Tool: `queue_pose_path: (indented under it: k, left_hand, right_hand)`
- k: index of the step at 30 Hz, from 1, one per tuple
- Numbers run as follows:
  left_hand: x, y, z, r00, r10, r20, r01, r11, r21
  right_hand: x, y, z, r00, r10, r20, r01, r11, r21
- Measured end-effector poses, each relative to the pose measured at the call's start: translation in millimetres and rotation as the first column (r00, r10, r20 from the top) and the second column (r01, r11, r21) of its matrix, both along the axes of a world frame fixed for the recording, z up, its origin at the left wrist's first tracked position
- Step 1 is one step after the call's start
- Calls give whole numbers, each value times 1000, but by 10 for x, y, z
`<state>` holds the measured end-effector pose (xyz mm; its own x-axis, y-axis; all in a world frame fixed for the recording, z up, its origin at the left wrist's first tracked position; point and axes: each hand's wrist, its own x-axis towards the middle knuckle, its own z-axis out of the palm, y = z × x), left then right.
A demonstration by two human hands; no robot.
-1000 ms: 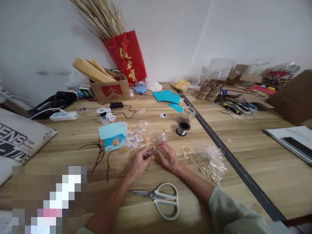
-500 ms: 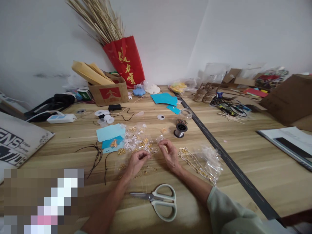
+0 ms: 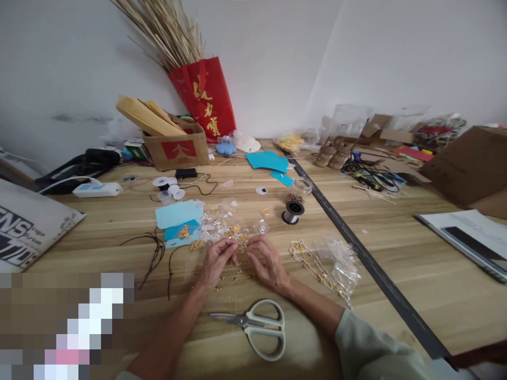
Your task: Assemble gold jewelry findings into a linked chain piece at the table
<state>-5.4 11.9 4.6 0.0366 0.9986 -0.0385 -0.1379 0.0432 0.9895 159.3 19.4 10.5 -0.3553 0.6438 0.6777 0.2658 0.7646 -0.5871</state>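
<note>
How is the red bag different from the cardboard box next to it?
The red bag stands tall against the wall; the box is low and brown. The bag holds long dry stalks; the box holds tan paper rolls. Both carry printed marks: gold on the bag, red on the box.

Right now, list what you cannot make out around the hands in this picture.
- Head view: whatever the left hand and right hand pinch between their fingers is too small to name.
- The gold findings are too small to tell apart.
- A pixelated block blurs the lower left corner.
- The scissors show whole; their blade tip blurs against the wooden table.
</note>
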Motion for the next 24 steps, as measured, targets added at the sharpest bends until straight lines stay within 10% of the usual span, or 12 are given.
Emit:
queue_pose_path:
  k: [6, 24]
  left_hand:
    - [1, -14, 16, 998, -41, 41, 42, 999, -18]
    - [-41, -42, 66, 980, -194, -51, 191, 980, -64]
  right_hand:
    - [-5, -111, 111, 988, -9, 152, -13, 990, 138]
    - [-16, -38, 14, 933, 10, 360, 29, 994, -105]
